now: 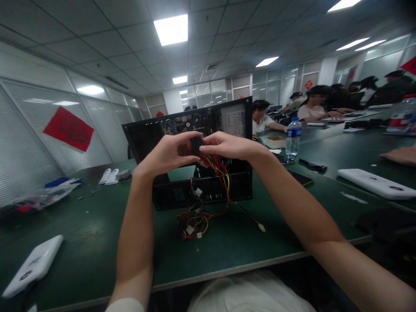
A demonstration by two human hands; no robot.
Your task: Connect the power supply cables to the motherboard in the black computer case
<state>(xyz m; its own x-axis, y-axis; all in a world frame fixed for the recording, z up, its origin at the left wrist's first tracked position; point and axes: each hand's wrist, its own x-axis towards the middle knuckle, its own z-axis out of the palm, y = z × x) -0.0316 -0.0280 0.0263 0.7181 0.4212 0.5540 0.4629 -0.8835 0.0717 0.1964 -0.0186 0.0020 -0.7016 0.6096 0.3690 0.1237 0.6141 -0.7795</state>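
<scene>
Green tabletop point(87, 255) is supporting an opened black computer case point(162, 195). Red wall sign point(69, 128) and white case label point(234, 123) are showing print too blurred to read. Both arms are stretching forward; left hand point(164, 152) is clasping a small black block point(196, 146) before the case, thumb below; right hand point(227, 145) is touching its side with fingertips, grip unclear.

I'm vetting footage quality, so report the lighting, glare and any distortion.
Head view throughout: the largest ceiling light panel washes out to white; much of the computer case looks dark; the green table shows a soft sheen at left; wide-angle distortion seems to stretch the right forearm.
</scene>
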